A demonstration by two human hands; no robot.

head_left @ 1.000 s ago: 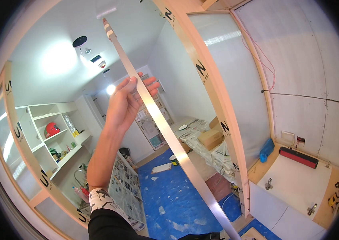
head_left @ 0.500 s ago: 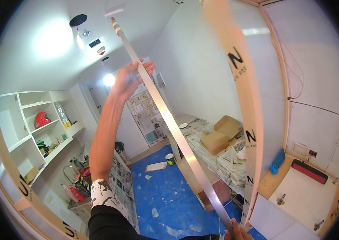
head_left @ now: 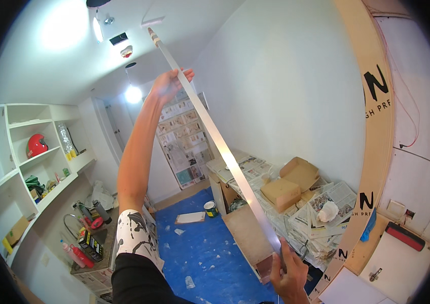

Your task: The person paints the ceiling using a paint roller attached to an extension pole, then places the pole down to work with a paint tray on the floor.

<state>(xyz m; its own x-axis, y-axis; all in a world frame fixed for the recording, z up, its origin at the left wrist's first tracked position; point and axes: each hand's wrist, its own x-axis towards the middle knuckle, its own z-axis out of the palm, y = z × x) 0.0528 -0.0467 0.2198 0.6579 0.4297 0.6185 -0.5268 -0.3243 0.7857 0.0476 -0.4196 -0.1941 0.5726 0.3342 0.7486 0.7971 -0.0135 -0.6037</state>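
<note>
Right hand (head_left: 291, 276) further in view | pole (head_left: 225, 152) in it, crossing left hand (head_left: 166, 87)

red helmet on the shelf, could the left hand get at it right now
Probably not: the left hand is raised at the pole, and the helmet sits on a shelf well off to the left, seemingly out of reach.

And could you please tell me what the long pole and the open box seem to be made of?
Long pole: probably bare aluminium, smooth and satin, given its silvery glints.
Open box: likely matt cardboard, judging by its plain brown, folded sides.
</note>
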